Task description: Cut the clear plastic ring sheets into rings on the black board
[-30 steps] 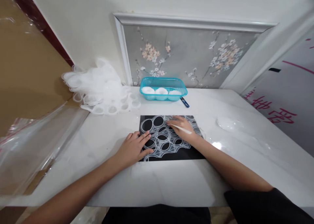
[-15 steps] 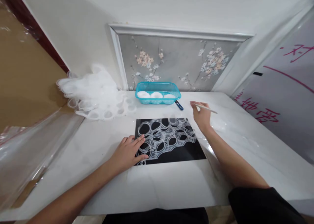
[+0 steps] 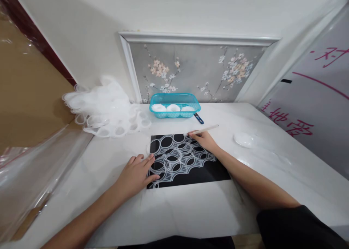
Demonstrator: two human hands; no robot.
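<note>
A black mat (image 3: 209, 171) lies on the white marble table (image 3: 191, 209). On it sits a clear plastic sheet of punched-out rings (image 3: 180, 156). My left hand (image 3: 136, 174) lies flat on the sheet's left edge, pressing it down. My right hand (image 3: 204, 140) rests at the sheet's far right corner and holds a thin white stick (image 3: 205, 129) whose tip touches the sheet near the mat's far edge.
A turquoise basket (image 3: 174, 111) with three white round pieces stands at the back. A blue-handled tool (image 3: 199, 119) lies beside it. A heap of clear ring sheets (image 3: 106, 107) is at the back left. A clear round lid (image 3: 244, 140) lies at the right. Plastic film hangs at the left.
My right hand went out to the right beyond the mat, then came back to the sheet's far right corner with the stick. A clear lid now lies at the right. My left hand stayed put.
</note>
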